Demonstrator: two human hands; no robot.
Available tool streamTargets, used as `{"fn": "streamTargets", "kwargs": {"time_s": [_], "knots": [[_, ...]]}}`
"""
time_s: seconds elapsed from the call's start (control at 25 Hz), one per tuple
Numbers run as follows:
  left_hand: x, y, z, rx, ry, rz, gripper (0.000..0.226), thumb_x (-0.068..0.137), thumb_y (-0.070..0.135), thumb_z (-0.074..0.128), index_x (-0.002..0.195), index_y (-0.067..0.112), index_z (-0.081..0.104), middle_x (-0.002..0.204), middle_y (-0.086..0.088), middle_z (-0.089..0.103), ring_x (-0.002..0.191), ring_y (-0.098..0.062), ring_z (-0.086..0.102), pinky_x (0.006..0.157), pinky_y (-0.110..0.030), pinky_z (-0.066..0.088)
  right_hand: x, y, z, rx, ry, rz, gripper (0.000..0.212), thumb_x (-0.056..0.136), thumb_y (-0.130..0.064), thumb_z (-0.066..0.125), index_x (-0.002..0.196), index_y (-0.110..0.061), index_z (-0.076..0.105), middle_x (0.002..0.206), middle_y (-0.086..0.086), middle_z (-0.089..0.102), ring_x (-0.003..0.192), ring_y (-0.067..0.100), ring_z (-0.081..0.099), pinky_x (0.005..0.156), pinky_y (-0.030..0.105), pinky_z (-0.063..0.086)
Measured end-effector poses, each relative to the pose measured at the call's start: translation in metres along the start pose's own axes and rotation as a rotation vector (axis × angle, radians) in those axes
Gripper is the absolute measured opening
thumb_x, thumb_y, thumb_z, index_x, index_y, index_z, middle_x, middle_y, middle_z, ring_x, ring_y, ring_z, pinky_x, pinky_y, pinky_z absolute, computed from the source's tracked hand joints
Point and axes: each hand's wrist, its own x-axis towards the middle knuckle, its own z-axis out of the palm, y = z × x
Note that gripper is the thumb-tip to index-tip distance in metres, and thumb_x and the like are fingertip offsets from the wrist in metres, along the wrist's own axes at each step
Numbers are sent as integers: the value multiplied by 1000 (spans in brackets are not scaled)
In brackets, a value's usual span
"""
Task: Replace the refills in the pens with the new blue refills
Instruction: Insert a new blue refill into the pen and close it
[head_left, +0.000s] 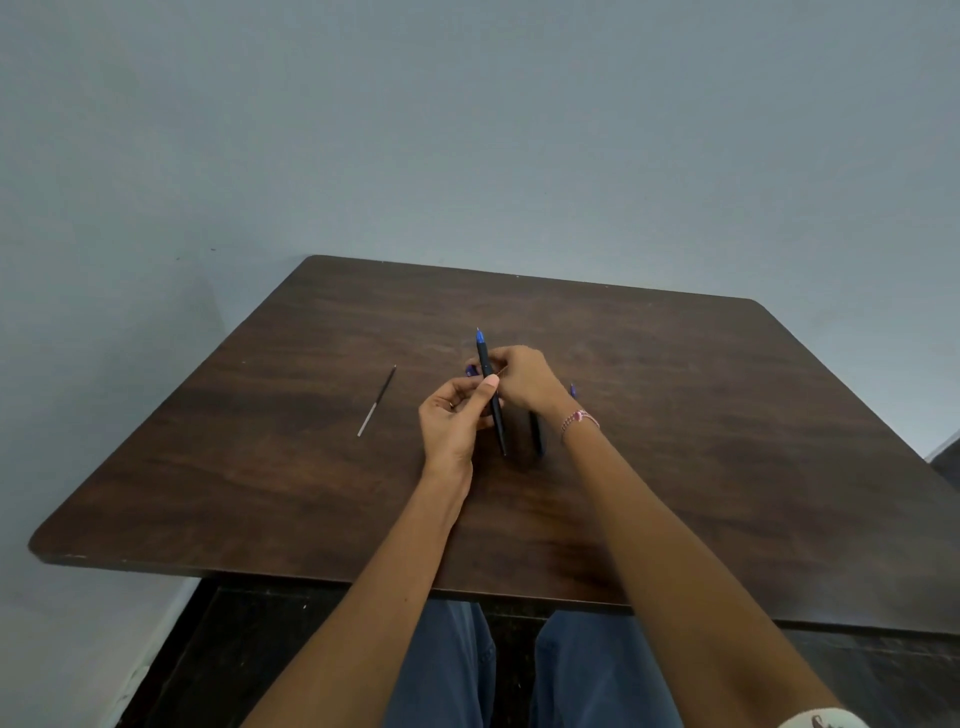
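A black pen with a blue tip pointing away from me is held above the middle of the table. My left hand pinches its barrel from the left, thumb on top. My right hand closes around the same pen from the right. A second dark pen lies on the table under my right wrist. One loose refill, dark at the far end and pale at the near end, lies on the table to the left of my hands. A small blue piece shows just behind my left fingers.
The dark wooden table stands against a grey wall. Another small blue bit peeks out right of my right wrist. My knees in blue trousers sit under the near table edge.
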Motion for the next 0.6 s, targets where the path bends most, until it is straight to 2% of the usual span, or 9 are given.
{"fn": "streamTargets", "kwargs": {"time_s": [0.08, 0.12, 0.2, 0.24, 0.36, 0.44, 0.6], "knots": [[-1, 0, 0, 15, -56, -13, 6, 80, 11, 73, 76, 12, 68, 64, 3, 70, 63, -8, 66, 52, -18, 50, -14, 12, -6, 152, 161, 15, 29, 84, -13, 69, 113, -10, 68, 89, -2, 70, 77, 4, 64, 73, 6, 48], [-1, 0, 1, 33, -88, -23, 7, 80, 12, 73, 75, 13, 68, 63, 3, 70, 61, -7, 66, 51, -17, 49, -21, 20, -8, 248, 227, 29, 31, 83, -14, 71, 113, -10, 68, 85, -2, 70, 75, 6, 65, 73, 8, 50], [-1, 0, 2, 75, -143, -43, 9, 79, 11, 73, 73, 14, 68, 60, 4, 68, 57, -6, 65, 48, -15, 46, -33, 35, -14, 498, 335, 92, 31, 82, -13, 73, 112, -10, 67, 91, 6, 72, 84, 18, 70, 80, 26, 57], [-1, -1, 3, 91, -169, -51, 11, 79, 11, 73, 71, 15, 68, 59, 4, 68, 56, -6, 64, 47, -15, 45, -39, 42, -17, 612, 385, 121, 30, 82, -11, 73, 112, -10, 67, 93, 6, 72, 87, 20, 70, 79, 29, 58], [-2, -2, 3, 160, -265, -76, 13, 79, 12, 74, 67, 16, 68, 61, 4, 69, 57, -7, 65, 50, -17, 48, -52, 57, -23, 843, 527, 172, 29, 82, -9, 72, 111, -10, 67, 89, -1, 73, 80, 10, 71, 66, 17, 56], [-3, -2, 3, 206, -346, -104, 8, 78, 13, 74, 72, 13, 69, 64, 3, 70, 59, -9, 67, 52, -19, 50, -57, 64, -25, 945, 595, 186, 28, 82, -10, 72, 109, -12, 68, 88, -3, 73, 77, 6, 71, 65, 16, 55], [-6, -2, 4, 247, -434, -133, 4, 79, 11, 73, 76, 11, 71, 65, 0, 71, 59, -11, 68, 50, -17, 50, -65, 69, -22, 1039, 617, 158, 23, 82, -12, 72, 103, -19, 68, 88, -4, 73, 77, 7, 71, 72, 24, 58]]}}
